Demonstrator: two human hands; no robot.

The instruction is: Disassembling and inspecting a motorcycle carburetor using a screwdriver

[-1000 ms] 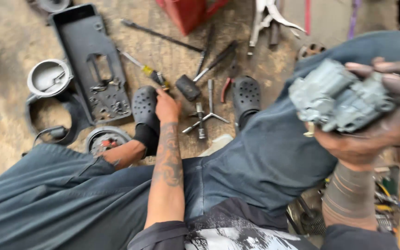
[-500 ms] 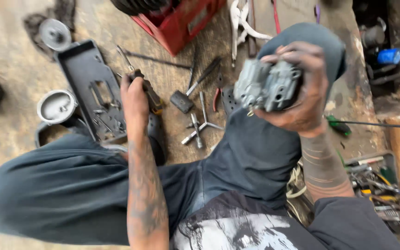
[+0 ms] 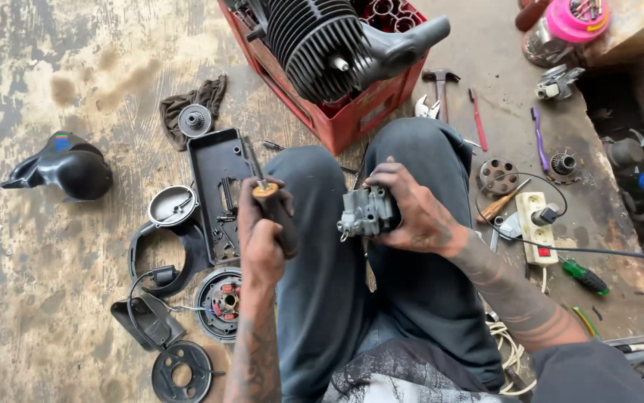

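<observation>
While my right hand (image 3: 419, 216) wraps the grey metal carburettor (image 3: 367, 214) over my lap, its far side is hidden under my closed fingers, and the small fittings on it are too fine to make out. My left hand (image 3: 262, 239) is fisted tight on a screwdriver (image 3: 268, 201) with a dark handle and orange cap; most of the handle is buried in my palm. At twelve o'clock from my hands sits a red plastic crate (image 3: 352, 112) holding a black finned engine cylinder (image 3: 322, 45), both cut off by the top edge. At ten o'clock lies a shallow black tray (image 3: 214, 160) with small parts I cannot identify. At three o'clock a white power strip (image 3: 535, 231) rests on the floor.
</observation>
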